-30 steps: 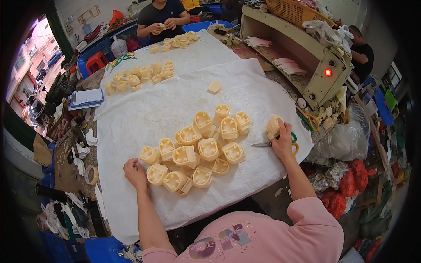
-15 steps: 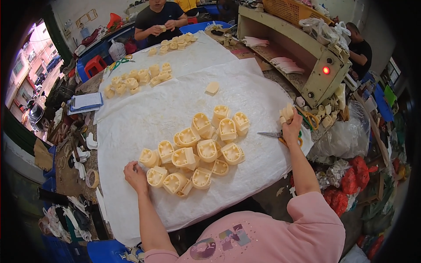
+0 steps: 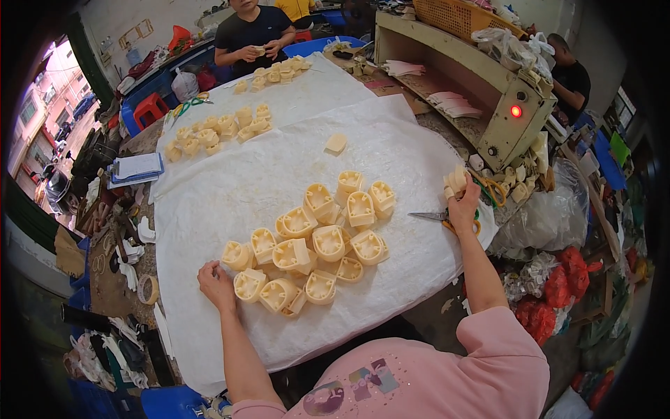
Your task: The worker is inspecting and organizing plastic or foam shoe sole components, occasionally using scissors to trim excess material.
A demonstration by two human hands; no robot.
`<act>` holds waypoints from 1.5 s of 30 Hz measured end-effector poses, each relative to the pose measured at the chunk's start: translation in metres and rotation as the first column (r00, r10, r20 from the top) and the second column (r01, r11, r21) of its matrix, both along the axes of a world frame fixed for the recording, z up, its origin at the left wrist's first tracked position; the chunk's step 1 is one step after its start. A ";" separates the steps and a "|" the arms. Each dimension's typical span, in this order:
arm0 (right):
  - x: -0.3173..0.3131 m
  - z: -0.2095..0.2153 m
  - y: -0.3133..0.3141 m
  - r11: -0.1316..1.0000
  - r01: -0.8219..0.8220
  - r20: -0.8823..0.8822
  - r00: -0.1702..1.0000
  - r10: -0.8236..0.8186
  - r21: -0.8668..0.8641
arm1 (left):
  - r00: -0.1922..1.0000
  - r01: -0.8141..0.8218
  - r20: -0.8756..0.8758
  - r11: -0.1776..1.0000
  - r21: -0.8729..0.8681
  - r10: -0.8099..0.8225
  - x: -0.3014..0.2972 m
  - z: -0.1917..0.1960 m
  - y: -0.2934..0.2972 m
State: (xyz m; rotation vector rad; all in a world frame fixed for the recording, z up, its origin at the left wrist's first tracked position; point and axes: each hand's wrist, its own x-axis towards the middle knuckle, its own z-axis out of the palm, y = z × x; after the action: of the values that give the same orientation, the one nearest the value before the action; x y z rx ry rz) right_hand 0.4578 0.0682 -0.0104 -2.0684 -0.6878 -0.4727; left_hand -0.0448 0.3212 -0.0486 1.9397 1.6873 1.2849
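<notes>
Cream, arch-shaped hollow plastic pieces [image 3: 329,241] lie in a loose pile in the middle of the white cloth [image 3: 230,181], several with their pegged insides facing up. At the pile's left edge my left hand [image 3: 218,286] rests on the cloth, fingers loosely bent and holding nothing I can see. Over on the right, my right hand [image 3: 463,209] grips a cream plastic piece [image 3: 455,180] between thumb and fingers. Scissors with orange-and-green handles [image 3: 427,215] lie under and beside that hand, blades pointing left. A single cream piece [image 3: 336,144] sits apart, farther back.
Beyond, more cream pieces [image 3: 222,129] stand on the cloth, and a co-worker [image 3: 255,35] handles one at the far end. A beige machine [image 3: 506,126] with a red light borders the right side. A clipboard [image 3: 137,166] and a tape roll [image 3: 148,288] lie at left.
Both my hands stay almost in place, the right still gripping its piece. The view has shifted slightly; the pile looks unchanged. The far co-worker's hands have moved a little.
</notes>
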 end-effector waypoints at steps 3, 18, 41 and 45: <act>0.001 -0.002 -0.001 1.000 -0.006 -0.007 1.000 0.006 0.008 | 1.000 0.002 -0.014 1.000 0.007 -0.001 -0.001 0.000 -0.001; 0.002 -0.004 0.000 1.000 -0.020 0.011 1.000 0.020 -0.009 | 1.000 0.002 -0.031 1.000 -0.001 -0.002 -0.003 -0.001 0.000; -0.001 -0.001 -0.001 1.000 -0.019 0.007 1.000 0.019 -0.014 | 0.997 0.022 -0.074 1.000 0.021 -0.021 -0.006 -0.008 0.005; -0.002 0.000 0.000 1.000 -0.019 0.003 1.000 0.019 -0.009 | 0.997 0.008 -0.079 1.000 0.015 -0.007 -0.007 -0.009 0.005</act>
State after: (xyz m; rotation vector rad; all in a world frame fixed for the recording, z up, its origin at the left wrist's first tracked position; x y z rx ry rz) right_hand 0.4559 0.0680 -0.0104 -2.0684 -0.7113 -0.4626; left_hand -0.0517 0.3259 -0.0576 2.0290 1.7099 1.2368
